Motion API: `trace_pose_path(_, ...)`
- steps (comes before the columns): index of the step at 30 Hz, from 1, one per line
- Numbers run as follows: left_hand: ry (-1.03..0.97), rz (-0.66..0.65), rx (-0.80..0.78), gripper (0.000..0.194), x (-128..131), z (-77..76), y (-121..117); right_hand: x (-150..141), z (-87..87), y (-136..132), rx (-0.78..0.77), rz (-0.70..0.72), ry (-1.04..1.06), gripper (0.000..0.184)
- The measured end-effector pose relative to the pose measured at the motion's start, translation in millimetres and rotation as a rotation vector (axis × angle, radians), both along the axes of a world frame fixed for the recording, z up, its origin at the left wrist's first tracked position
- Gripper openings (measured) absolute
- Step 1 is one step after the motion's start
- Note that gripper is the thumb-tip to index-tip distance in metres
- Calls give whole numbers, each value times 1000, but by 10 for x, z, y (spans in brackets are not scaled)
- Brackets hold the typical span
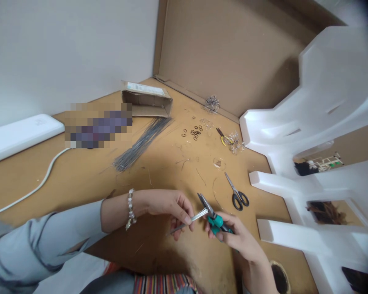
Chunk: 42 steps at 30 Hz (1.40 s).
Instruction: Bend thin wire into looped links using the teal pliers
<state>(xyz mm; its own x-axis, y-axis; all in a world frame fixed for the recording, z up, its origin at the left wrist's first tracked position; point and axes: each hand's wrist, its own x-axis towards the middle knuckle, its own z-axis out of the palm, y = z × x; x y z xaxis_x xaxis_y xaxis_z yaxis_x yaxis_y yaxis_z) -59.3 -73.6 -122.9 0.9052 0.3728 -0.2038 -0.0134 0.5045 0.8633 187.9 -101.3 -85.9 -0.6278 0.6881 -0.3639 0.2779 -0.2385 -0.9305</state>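
Note:
My left hand [180,212] pinches a small bundle of thin metal wires [199,214], whose ends fan out to the right. My right hand [233,232] grips long-nosed pliers [216,220] with green and black handles. The jaws of the pliers point up and to the left and lie at the right ends of the wires; whether they clamp the wires I cannot tell. Behind my left hand, a thick sheaf of long grey wires [141,145] lies on the tabletop. To the right of the pliers rest scissors [236,194] with black handles.
An open cardboard box [147,107] stands at the back. Dark rings [196,132] are scattered mid-table near yellow-handled pliers [222,136] and a tangle of wire [212,104]. A white power bank-like slab [24,134] and cable [46,179] lie left. White foam pieces [276,122] border the right.

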Motion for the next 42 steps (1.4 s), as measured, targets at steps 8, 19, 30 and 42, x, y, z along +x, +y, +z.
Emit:
trace_pose_path(8,-17,1,-17,18,9,10,4,-11,-2,-17,53,-54,-111,20)
trace_pose_path(19,-8,-16,-49,17,19,-9,9,-69,28,-20,171,-53,-205,11)
trace_pose_path(30,-9,7,-51,13,13,-31,6,-81,-50,-62,186,-29,-169,13)
trace_pose_path(42,-39,-22,-46,15,22,0,-1,-105,-52,-33,-62,9,70,26)
